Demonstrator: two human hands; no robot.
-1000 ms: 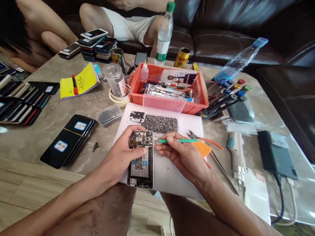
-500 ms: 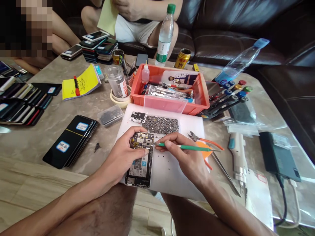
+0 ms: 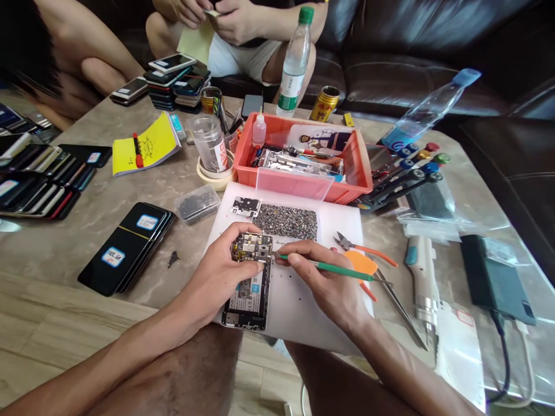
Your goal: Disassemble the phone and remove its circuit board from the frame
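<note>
An opened smartphone (image 3: 249, 294), its circuit board and battery bare, is gripped by its upper left side in my left hand (image 3: 223, 263). My left thumb lies across the lower edge of the board. Pinched in my right hand (image 3: 323, 277) is a green-handled pry tool (image 3: 342, 271), its tip at the right edge of the phone beside the board. Beneath both is a white pad (image 3: 299, 315). A black-and-white phone cover plate (image 3: 245, 206) and a patch of many small screws (image 3: 286, 222) lie on the pad beyond my hands.
An orange-red bin (image 3: 303, 184) of tools stands behind the pad. Cutting pliers (image 3: 364, 248), tweezers (image 3: 403, 312) and an electric screwdriver (image 3: 422, 283) lie to the right. Banded phones (image 3: 125, 248) are at left. A co-worker's hands (image 3: 225, 17) hold paper across the table.
The rear end of the pry tool has dipped lower while its tip stays by the phone's edge. The view has shifted slightly. Across the table, the co-worker's hands and paper have moved.
</note>
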